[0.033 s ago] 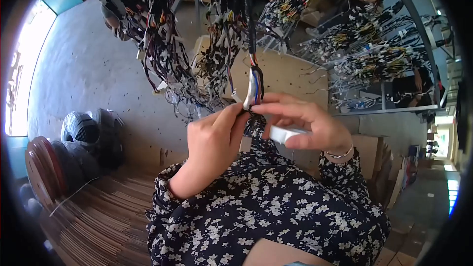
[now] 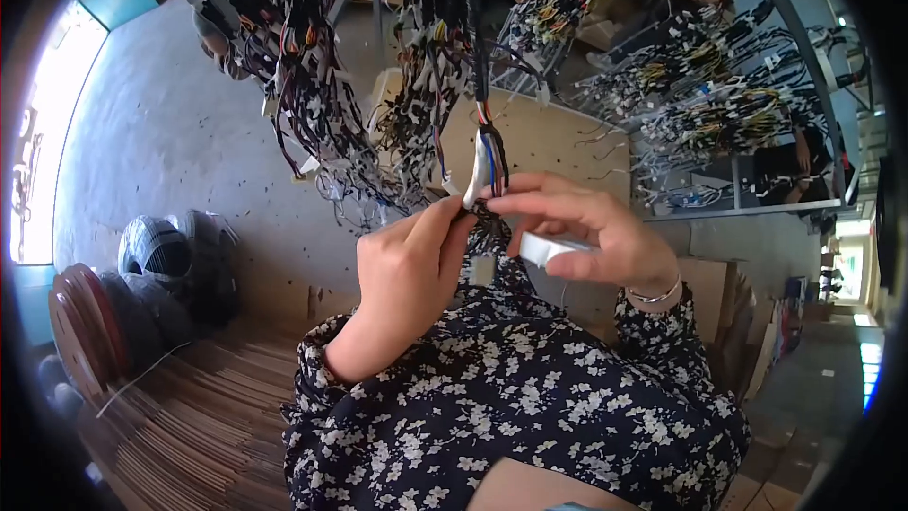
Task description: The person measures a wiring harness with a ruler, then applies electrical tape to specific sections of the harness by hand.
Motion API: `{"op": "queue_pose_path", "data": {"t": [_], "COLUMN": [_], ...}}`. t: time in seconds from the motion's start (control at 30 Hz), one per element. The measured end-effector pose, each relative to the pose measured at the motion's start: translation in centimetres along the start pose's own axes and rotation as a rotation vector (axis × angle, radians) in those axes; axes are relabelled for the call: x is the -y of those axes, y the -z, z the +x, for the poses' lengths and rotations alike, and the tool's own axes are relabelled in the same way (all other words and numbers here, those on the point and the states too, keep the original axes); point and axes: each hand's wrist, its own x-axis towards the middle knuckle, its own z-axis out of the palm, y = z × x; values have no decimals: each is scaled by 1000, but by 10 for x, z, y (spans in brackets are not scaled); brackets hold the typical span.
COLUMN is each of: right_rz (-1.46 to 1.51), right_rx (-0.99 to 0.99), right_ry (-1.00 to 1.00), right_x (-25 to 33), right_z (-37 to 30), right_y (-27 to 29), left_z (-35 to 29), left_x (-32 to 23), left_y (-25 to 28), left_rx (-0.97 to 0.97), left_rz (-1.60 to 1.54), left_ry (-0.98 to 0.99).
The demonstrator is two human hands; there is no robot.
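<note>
In the head view, a hanging bundle of wires (image 2: 488,156) is seen just above the middle of the frame. Its lower end is pinched by the left hand (image 2: 409,270), whose grip is closed on the wires. The same bundle is touched by the fingertips (image 2: 501,201) of the right hand (image 2: 591,237), and a roll of white tape (image 2: 549,248) is clenched under its fingers. Many more wire bundles (image 2: 312,85) are hung across the upper part of the frame. Dark cable coils (image 2: 156,251) are seen at the left on the floor.
</note>
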Motion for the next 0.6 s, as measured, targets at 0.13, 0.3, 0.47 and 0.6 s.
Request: {"op": "queue_pose_path", "data": {"t": [0.13, 0.3, 0.47, 0.6], "right_rz": [201, 571, 384, 210], "right_rx": [129, 312, 282, 167], "right_ry": [43, 61, -80, 35], "right_x": [13, 11, 4, 1], "right_z": [-7, 2, 14, 19], "right_y": [23, 55, 50, 29], "left_z": [-2, 7, 41, 50], "left_x": [12, 20, 34, 36], "left_y": [-1, -9, -14, -19], "left_rx": [-87, -130, 90, 155], "left_rz": [193, 226, -551, -817], "left_ry": [-70, -55, 159, 306]}}
